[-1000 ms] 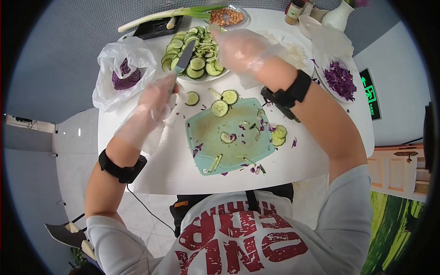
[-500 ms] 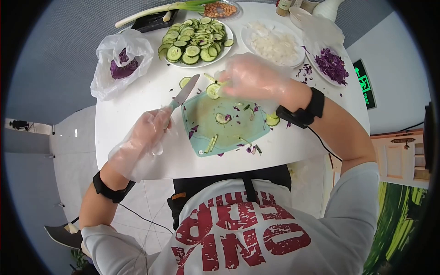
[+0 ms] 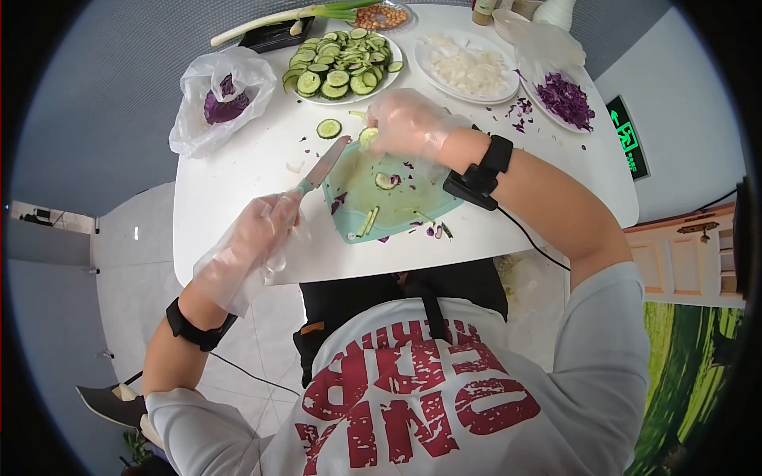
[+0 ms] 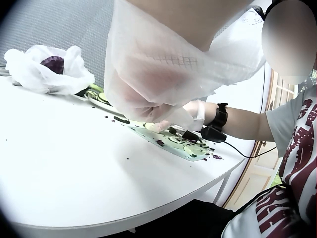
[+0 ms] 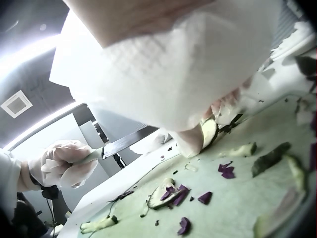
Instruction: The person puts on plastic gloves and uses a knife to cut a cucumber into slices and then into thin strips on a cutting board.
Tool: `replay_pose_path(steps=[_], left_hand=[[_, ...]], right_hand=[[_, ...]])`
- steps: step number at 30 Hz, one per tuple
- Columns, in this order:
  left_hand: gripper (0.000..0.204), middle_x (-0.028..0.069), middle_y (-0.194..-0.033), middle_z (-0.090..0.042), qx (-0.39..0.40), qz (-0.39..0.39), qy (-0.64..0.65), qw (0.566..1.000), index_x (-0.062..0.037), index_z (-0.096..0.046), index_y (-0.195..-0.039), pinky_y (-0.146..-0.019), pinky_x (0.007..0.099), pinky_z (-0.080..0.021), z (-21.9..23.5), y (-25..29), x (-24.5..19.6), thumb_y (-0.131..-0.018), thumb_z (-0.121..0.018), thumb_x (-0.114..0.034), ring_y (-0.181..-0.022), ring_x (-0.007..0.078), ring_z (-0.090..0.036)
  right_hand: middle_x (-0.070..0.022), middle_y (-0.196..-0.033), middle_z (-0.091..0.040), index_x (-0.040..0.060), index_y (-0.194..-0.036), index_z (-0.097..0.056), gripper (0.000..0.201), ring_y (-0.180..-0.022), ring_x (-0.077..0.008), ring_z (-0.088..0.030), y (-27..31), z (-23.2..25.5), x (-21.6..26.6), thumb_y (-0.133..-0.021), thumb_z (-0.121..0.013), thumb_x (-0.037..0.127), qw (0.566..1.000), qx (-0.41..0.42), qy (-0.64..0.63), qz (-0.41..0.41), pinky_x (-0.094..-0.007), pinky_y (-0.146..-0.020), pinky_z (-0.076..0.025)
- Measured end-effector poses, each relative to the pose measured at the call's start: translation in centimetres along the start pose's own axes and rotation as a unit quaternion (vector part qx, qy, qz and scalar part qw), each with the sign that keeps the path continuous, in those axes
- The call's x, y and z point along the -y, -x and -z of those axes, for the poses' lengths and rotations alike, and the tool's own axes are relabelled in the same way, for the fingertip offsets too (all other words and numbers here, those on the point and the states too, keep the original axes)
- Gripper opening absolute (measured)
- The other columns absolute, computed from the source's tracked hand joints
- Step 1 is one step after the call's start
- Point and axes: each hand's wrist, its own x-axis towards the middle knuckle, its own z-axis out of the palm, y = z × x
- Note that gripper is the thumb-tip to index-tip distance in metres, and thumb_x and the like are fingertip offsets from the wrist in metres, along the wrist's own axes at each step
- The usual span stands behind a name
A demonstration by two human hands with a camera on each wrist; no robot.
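My gloved left hand [image 3: 266,226] grips the pale green handle of a knife [image 3: 327,164], its blade pointing up and to the right beside the green cutting board [image 3: 361,178]. At the board's far edge my gloved right hand [image 3: 409,125] pinches a cucumber slice [image 5: 209,132] between thumb and fingers. A thin cucumber strip [image 3: 357,114] shows beside those fingers. Another cucumber slice [image 3: 329,128] lies on the table, left of the right hand. On the board are a cut cucumber piece [image 3: 386,181], cucumber strips [image 3: 367,221] and bits of purple cabbage [image 5: 205,197].
A plate of sliced cucumber [image 3: 397,55] stands at the back, with a plate of white slices [image 3: 425,67] to its right. Shredded purple cabbage [image 3: 565,101] sits far right. Left, a plastic bag [image 3: 190,95] holds cabbage. Scallion [image 3: 278,22] and a dish of nuts [image 3: 382,16] lie behind.
My right hand has come from the cucumber plate back to the board's far edge, now at a cucumber slice. The left hand has drawn the knife back from the plate toward the board.
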Motion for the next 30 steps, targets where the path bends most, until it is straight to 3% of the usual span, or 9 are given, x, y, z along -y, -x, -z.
replay_pose_path(steps=[3, 6, 11, 16, 18, 19, 22, 26, 30], left_hand=[[0.049, -0.0003, -0.064, -0.053, 0.003, -0.015, -0.008, 1.0, -0.0036, -0.066, -0.076, -0.057, 0.0271, -0.041, 0.3, 0.6, 1.1, -0.102, -0.054, -0.044, -0.058, 0.0094, -0.047], [0.055, -0.0033, -0.059, -0.045, -0.013, -0.041, 0.048, 0.998, -0.0037, -0.059, -0.073, -0.048, 0.0252, -0.031, 0.0, 1.3, 1.9, -0.102, -0.051, -0.05, -0.052, 0.0069, -0.039], [0.039, -0.004, -0.063, -0.048, 0.005, -0.067, 0.055, 0.996, -0.0009, -0.063, -0.08, -0.054, 0.024, -0.037, 0.0, 5.1, 2.0, -0.104, -0.054, -0.03, -0.06, 0.0057, -0.042], [0.037, -0.0031, -0.061, -0.046, -0.006, -0.094, 0.058, 0.994, 0.0004, -0.063, -0.083, -0.053, 0.0268, -0.038, -1.9, 7.3, 1.3, -0.104, -0.055, -0.029, -0.058, 0.0081, -0.04], [0.038, -0.0038, -0.063, -0.045, 0.017, -0.018, -0.079, 0.997, -0.0022, -0.061, -0.083, -0.054, 0.0261, -0.034, -2.5, 8.0, 0.0, -0.106, -0.052, -0.031, -0.06, 0.007, -0.039], [0.032, 0.0056, -0.059, -0.052, 0.029, -0.012, -0.09, 0.995, -0.0025, -0.063, -0.086, -0.054, 0.0303, -0.043, -2.9, 7.9, 0.4, -0.103, -0.056, -0.028, -0.052, 0.0145, -0.049], [0.032, 0.002, -0.056, -0.05, 0.045, 0.003, -0.076, 0.996, -0.0017, -0.062, -0.081, -0.049, 0.0311, -0.04, -4.4, 8.2, -0.3, -0.103, -0.058, -0.025, -0.049, 0.0116, -0.045], [0.029, 0.0097, -0.055, -0.053, -0.025, -0.123, -0.163, 0.978, -0.002, -0.063, -0.082, -0.051, 0.0338, -0.043, -4.9, 7.6, 2.2, -0.102, -0.058, -0.023, -0.046, 0.0202, -0.05], [0.031, 0.0109, -0.055, -0.053, -0.054, -0.051, -0.182, 0.98, -0.002, -0.062, -0.081, -0.051, 0.0349, -0.044, -4.3, 6.8, 2.8, -0.102, -0.058, -0.024, -0.048, 0.0217, -0.052]], right_hand=[[-0.0158, -0.091, -0.071, 0.005, -0.091, -0.074, 0.023, -0.084, -0.031, -0.069, 0.3, -0.4, -0.5, -0.077, -0.072, 0.023, 0.993, -0.085, -0.071, 0.042, -0.041, -0.078, -0.054], [-0.0143, -0.091, -0.071, 0.0048, -0.09, -0.073, 0.02, -0.083, -0.0291, -0.068, 1.6, 0.9, -0.3, -0.081, -0.069, 0.022, 0.986, -0.089, -0.14, 0.035, -0.0398, -0.077, -0.054], [-0.0142, -0.088, -0.069, 0.004, -0.091, -0.072, 0.02, -0.085, -0.0267, -0.067, 6.5, 3.0, -0.2, -0.084, -0.067, 0.021, 0.981, -0.015, -0.188, 0.048, -0.0368, -0.079, -0.053], [-0.0133, -0.092, -0.068, 0.0032, -0.094, -0.071, 0.019, -0.086, -0.0267, -0.066, 8.5, 1.2, -0.8, -0.085, -0.065, 0.019, 0.977, 0.104, -0.158, 0.095, -0.0369, -0.079, -0.052], [-0.0141, -0.091, -0.068, 0.0021, -0.093, -0.071, 0.018, -0.084, -0.0277, -0.065, 8.6, 0.5, -0.5, -0.085, -0.065, 0.017, 0.971, 0.105, -0.185, 0.114, -0.0384, -0.076, -0.051], [-0.0141, -0.091, -0.068, 0.0021, -0.093, -0.071, 0.018, -0.084, -0.0277, -0.065, 8.6, 0.1, -0.5, -0.085, -0.065, 0.017, 0.97, 0.107, -0.187, 0.115, -0.0384, -0.076, -0.051], [-0.0147, -0.089, -0.067, 0.0013, -0.092, -0.07, 0.018, -0.081, -0.028, -0.064, 8.4, -0.5, -0.2, -0.085, -0.065, 0.017, 0.966, 0.085, -0.208, 0.129, -0.0392, -0.075, -0.05], [-0.015, -0.088, -0.065, 0.0013, -0.092, -0.07, 0.018, -0.083, -0.0292, -0.063, 8.2, -0.1, 0.4, -0.086, -0.064, 0.017, 0.971, 0.09, -0.185, 0.123, -0.039, -0.076, -0.05], [-0.0144, -0.092, -0.065, 0.0022, -0.093, -0.071, 0.019, -0.086, -0.0321, -0.063, 7.7, -1.1, 0.8, -0.087, -0.063, 0.018, 0.967, 0.042, -0.184, 0.171, -0.0412, -0.078, -0.05]])
